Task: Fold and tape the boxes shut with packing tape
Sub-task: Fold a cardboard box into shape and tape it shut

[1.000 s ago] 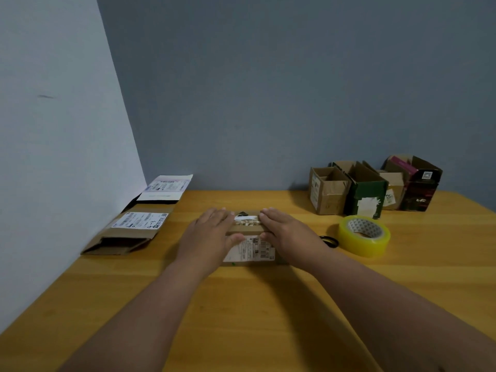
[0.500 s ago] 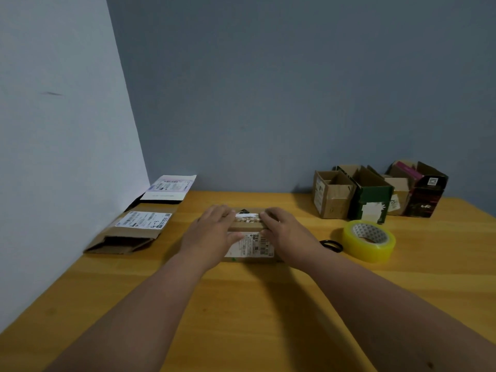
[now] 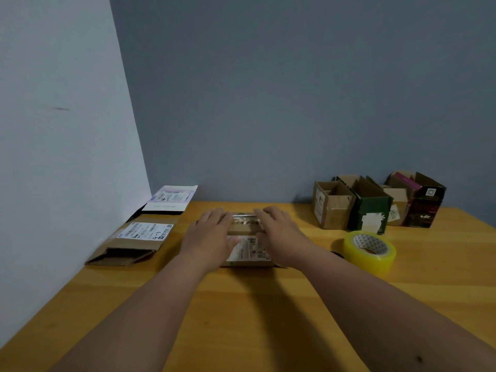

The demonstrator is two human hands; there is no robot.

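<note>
A small brown cardboard box (image 3: 248,249) with a white shipping label lies in the middle of the wooden table (image 3: 241,304). My left hand (image 3: 212,237) lies flat on its left part, fingers straight and pointing away from me. On its right part rests my right hand (image 3: 279,237), fingers likewise straight. A strip of the box top shows between the two hands. A roll of clear yellowish packing tape (image 3: 370,249) lies flat to the right of the box, apart from both hands.
Two flattened boxes with labels, a brown one (image 3: 131,244) and a white-topped one (image 3: 170,198), lie along the left wall. Several open small boxes, brown (image 3: 331,205), green (image 3: 371,208) and dark (image 3: 424,205), stand at the back right. A dark object shows beside the tape roll.
Both hands stay pressed on the box and have hardly moved. The view has shifted slightly.
</note>
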